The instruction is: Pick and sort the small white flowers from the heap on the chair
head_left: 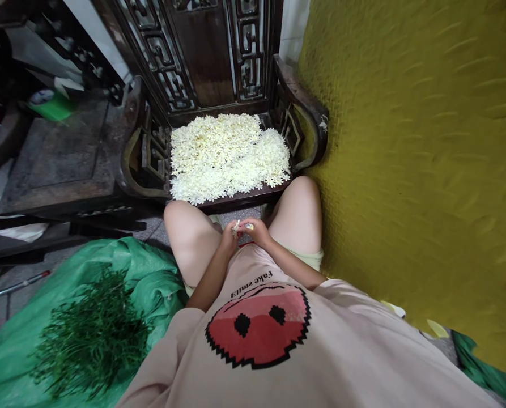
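Note:
Above my lap, between my knees, my left hand (pixel 228 236) and my right hand (pixel 259 231) meet with closed fingertips. A small white flower (pixel 236 228) shows at the fingers of my left hand. At my right fingertips there is another small flower (pixel 250 226), white with some yellow. Just beyond my knees, a thick layer of white and cream flowers (pixel 229 156) covers most of the seat of a dark carved wooden chair (pixel 253 198). Finer detail of what the fingers pinch is too small to make out.
To the left, a heap of thin green stems (pixel 95 334) lies on a green plastic sheet (pixel 151 266). A dark wooden table (pixel 57 164) holds a green roll of tape (pixel 51 105). A textured yellow surface (pixel 414 170) fills the right side.

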